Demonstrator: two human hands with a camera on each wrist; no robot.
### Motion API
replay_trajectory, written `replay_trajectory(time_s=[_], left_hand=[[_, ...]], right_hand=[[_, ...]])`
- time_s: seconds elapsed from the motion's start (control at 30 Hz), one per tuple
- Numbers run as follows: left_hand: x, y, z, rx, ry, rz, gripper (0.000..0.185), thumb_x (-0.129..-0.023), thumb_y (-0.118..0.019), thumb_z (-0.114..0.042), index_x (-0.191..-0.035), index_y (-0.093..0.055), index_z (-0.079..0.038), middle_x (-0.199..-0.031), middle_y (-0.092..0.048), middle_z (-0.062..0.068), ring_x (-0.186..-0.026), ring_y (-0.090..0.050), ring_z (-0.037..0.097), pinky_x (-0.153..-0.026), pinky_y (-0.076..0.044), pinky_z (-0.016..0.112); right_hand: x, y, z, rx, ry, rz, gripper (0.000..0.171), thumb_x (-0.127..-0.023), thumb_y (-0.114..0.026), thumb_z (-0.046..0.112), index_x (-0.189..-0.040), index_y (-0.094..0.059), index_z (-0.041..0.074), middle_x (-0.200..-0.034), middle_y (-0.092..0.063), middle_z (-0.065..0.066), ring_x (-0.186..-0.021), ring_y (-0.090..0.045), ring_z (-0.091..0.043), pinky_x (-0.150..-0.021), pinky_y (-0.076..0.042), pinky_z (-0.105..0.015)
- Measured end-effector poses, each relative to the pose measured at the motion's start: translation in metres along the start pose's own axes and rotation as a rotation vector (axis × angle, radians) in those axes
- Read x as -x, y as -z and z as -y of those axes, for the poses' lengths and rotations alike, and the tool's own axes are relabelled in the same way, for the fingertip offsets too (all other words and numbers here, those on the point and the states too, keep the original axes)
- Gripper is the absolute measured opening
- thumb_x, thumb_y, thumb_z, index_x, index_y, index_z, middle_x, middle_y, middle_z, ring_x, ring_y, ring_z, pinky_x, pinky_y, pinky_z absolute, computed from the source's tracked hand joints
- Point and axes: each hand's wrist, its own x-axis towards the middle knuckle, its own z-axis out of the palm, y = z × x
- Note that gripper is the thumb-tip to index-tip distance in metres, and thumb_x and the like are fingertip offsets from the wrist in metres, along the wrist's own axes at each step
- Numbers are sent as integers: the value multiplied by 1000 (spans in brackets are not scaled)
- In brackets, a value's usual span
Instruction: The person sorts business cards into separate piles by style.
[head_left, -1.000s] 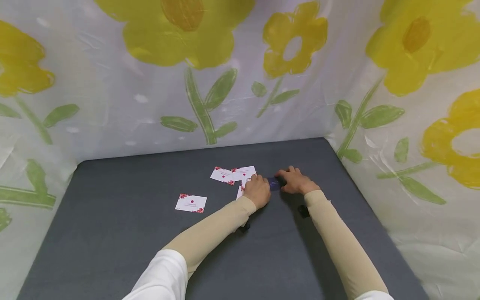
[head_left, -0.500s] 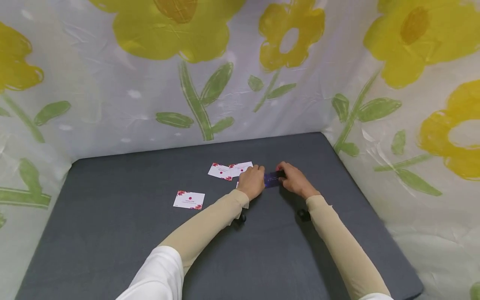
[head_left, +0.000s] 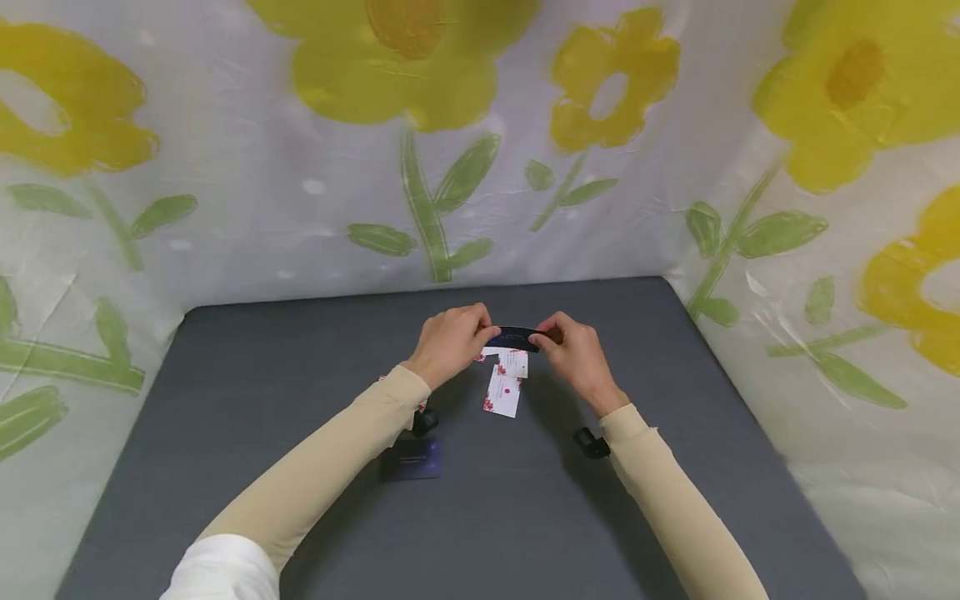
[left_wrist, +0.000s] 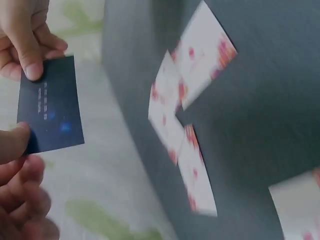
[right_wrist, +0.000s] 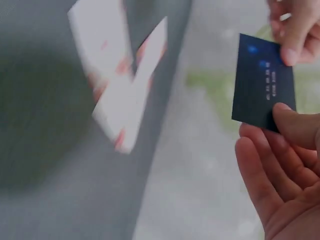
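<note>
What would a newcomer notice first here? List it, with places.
The two hands, left hand and right hand, pinch a dark blue card between them, raised above the middle of the grey table. Under it lie white cards with red marks, and another dark card lies nearer the person. Big yellow flowers cover the backdrop.

Card in hand: a dark blue card [left_wrist: 51, 104] with small pale print, held off the table.
Left hand [left_wrist: 20, 195]: bottom left, thumb on the card's lower corner, fingers curled beneath.
Right hand [left_wrist: 27, 37]: top left, thumb pressed on the card's upper corner.
Table [left_wrist: 260, 130]: dark grey surface filling the right side.
White cards [left_wrist: 182, 125]: several with red marks, overlapping on the table, blurred.
Backdrop [left_wrist: 100, 200]: pale sheet with green shapes behind the blue card.
</note>
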Motion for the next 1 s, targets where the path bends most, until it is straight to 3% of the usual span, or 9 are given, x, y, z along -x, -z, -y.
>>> replay_trajectory(time_s=[0.2,0.37,0.57,0.77,1.0], left_hand=[[30,29,11,131,56,55,13,-105,-63,-27,-106,-71,-16,-80,-68,-3,-59,-53,10,-56,-40,29],[59,49,28,227,141,104,13,-100,-70,-31,-98,-72,-18,-78,-66,-2,-66,-54,12,-62,-42,31],[89,34,55,289,218,171,15,-99,-72,-28,-90,-71,-16,-75,-60,-3,-67,-50,12,-63,-41,29],[105,12,73,298,241,248,16,-96,-73,-27,-87,-71,-13,-74,-61,-4,-67,-51,11,-62,-40,28],[114,-4,84,271,260,304,16,-93,-76,-25,-82,-72,-14,-73,-63,-5,-67,-51,9,-62,-39,27]], right_hand=[[10,1,22,-170,21,119,12,-102,-68,13,-110,-71,6,-96,-77,-12,-82,-72,-19,-73,-57,-31],[14,-9,41,-278,-33,212,8,-99,-71,12,-104,-74,7,-88,-76,-12,-76,-71,-17,-70,-57,-26],[27,-41,44,-354,-112,281,8,-97,-74,12,-99,-74,4,-83,-75,-12,-69,-68,-11,-67,-57,-23],[48,-71,39,-312,-180,303,7,-95,-74,12,-93,-76,6,-76,-72,-5,-65,-60,-6,-60,-48,-22],[64,-91,35,-178,-108,294,7,-93,-75,13,-90,-77,7,-77,-74,-4,-63,-52,-4,-58,-42,-21]])
